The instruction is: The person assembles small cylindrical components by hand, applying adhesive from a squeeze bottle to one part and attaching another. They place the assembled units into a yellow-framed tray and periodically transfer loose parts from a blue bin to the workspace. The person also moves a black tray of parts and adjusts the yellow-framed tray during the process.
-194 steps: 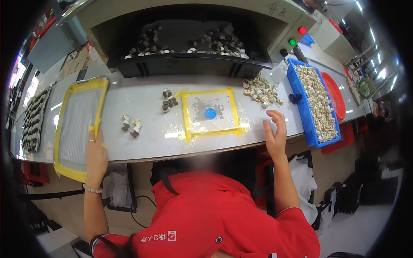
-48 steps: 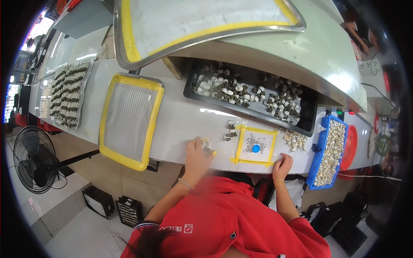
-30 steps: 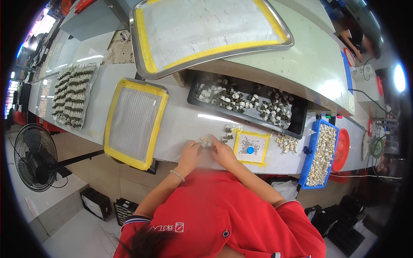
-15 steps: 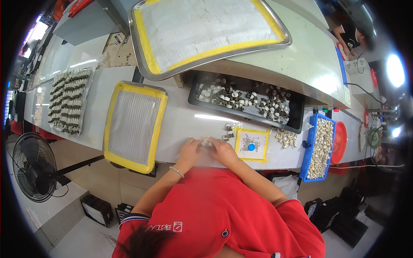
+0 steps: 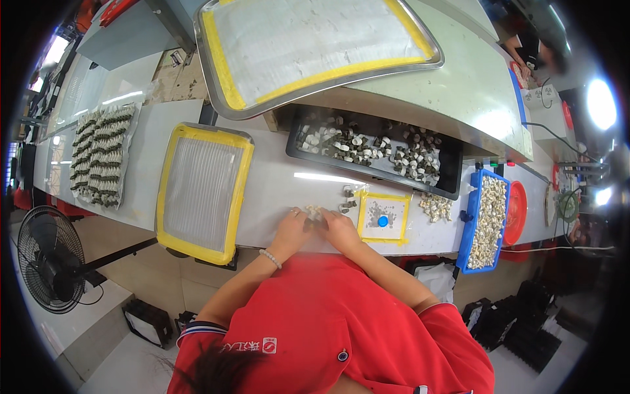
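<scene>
Close together over the white table, my left hand (image 5: pixel 293 230) and my right hand (image 5: pixel 339 232) are closed with fingertips bent inward. Between them is a little group of cream-coloured small pieces (image 5: pixel 315 212); their exact kind is too small to tell. Some dark bits show by the fingertips. Just right of my right hand, several short dark-and-white pieces (image 5: pixel 347 199) stand in a loose row. Beside these lies a yellow-bordered square sheet (image 5: pixel 401 220) with grey dots, and a blue round cap (image 5: pixel 382 222) rests on it.
Ahead, a black tray (image 5: pixel 367 172) holds many dark-and-white pieces. Right are a loose cream pile (image 5: pixel 435 207), a blue tray (image 5: pixel 468 243) of cream pieces and a red basin (image 5: pixel 518 213). Left stand a yellow-edged tray (image 5: pixel 237 200), bundled rows (image 5: pixel 105 154) and a fan (image 5: pixel 52 261).
Both hands stay in nearly the same place, with small finger movements around the cream pieces. The whole view has shifted slightly.
</scene>
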`<state>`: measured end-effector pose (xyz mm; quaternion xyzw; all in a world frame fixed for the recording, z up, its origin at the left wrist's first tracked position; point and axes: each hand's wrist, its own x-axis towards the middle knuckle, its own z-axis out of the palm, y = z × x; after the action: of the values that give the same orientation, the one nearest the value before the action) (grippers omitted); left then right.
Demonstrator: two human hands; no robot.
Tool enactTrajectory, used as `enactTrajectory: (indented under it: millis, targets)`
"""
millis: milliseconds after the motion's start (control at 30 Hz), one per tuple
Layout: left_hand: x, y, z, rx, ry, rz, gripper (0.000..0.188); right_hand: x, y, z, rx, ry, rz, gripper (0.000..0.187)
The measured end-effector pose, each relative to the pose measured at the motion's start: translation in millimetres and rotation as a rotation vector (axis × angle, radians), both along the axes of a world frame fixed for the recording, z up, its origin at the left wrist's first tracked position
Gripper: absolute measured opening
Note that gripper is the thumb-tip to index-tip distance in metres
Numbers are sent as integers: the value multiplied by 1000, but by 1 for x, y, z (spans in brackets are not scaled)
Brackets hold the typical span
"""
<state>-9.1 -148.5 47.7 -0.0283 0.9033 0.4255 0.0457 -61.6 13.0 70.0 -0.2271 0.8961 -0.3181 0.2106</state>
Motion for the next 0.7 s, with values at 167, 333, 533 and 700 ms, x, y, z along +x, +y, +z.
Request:
enactTrajectory:
  millis: [167,333,533,700]
  targets:
    - [-5,6,12,-53,-69,-34,36,-2,0,-3,-42,-3,24,45]
    - [-9,11,9,-71,-62,-28,36,-1,-4,-8,-63,-128,-68,46]
    - [-9,11,0,-119,-60,-7,34,5,-3,-12,-137,-152,-59,49]
    - [-8,-6,11,-71,-41,27,36,-9,-14,36,-189,-243,122,53]
